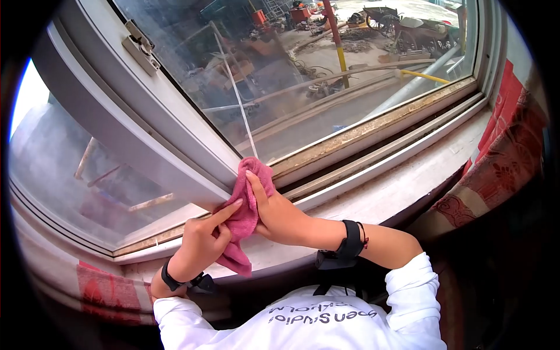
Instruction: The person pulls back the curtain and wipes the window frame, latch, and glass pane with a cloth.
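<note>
Left hand point(203, 240) and right hand point(280, 219) gripped a pink cloth point(251, 219).
It hid some right fingers and part of the window sash point(185, 125).

The cloth point(246, 219) is pink, the window frame point(175, 111) white, the curtain point(496, 172) patterned red, and the shirt point(303, 335) white with dark lettering.
</note>
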Demonstrator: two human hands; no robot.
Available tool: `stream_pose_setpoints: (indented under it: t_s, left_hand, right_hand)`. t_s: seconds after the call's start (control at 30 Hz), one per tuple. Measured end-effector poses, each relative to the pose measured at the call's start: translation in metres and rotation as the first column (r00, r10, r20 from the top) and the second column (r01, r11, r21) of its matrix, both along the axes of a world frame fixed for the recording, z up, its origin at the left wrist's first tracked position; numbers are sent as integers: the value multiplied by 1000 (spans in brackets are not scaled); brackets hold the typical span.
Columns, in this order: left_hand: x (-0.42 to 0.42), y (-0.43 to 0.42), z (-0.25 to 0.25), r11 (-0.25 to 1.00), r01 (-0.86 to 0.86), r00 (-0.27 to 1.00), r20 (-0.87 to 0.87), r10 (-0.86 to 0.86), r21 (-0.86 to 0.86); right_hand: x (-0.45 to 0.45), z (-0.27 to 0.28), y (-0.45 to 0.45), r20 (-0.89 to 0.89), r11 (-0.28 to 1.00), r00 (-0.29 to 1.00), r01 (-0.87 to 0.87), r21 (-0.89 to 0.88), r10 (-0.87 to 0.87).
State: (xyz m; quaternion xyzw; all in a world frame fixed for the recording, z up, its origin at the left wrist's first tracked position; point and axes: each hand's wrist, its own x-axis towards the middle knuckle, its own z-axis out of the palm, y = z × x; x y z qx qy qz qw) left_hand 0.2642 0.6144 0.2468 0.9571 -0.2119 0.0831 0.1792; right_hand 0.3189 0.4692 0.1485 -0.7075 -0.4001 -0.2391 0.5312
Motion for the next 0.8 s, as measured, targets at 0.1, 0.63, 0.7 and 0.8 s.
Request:
stream_pose_setpoints:
  t_s: [0.1, 0.63, 0.7, 0.8]
  left_hand:
    - [-2, 0, 37, 995, -31, 988, 150, 45, -98]
    - [5, 14, -29, 991, 113, 992, 73, -108, -73]
    - [6, 14, -5, 987, 118, 993, 23, -116, -105]
    - [12, 22, 36, 944, 233, 944, 288, -161, -235]
  right_hand:
    - [9, 51, 2, 93, 999, 995, -35, 5, 35]
    - [-7, -16, 8, -46, 992, 994, 99, -82, -103]
    - [-2, 3, 6, 3, 994, 997, 74, -76, -74]
    - [9, 68, 4, 245, 996, 966, 88, -32, -78]
